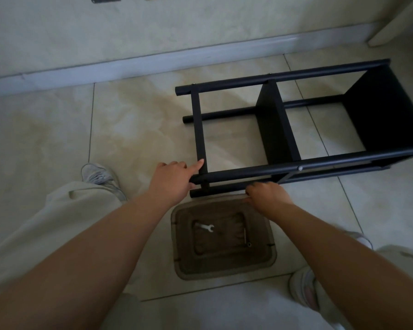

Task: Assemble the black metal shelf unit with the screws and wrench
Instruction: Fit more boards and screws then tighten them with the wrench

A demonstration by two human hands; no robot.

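The black metal shelf unit [281, 129] lies on its side on the tiled floor, with two black panels between its round tubes. My left hand [173, 179] holds the left end of the near upper tube: the index finger lies straight against the crossbar and the thumb is under the tube. My right hand [266, 195] grips the near lower tube, fingers curled over it. A silver screw head [301, 167] shows in the near upper tube. A small silver wrench [206, 227] and a long bolt [246, 236] lie in a brown tray [224, 267] just below my hands.
A wall with a pale baseboard [153, 60] runs behind the shelf. My legs in light trousers and grey shoes [100, 177] flank the tray. A white furniture leg [391, 25] stands at the top right.
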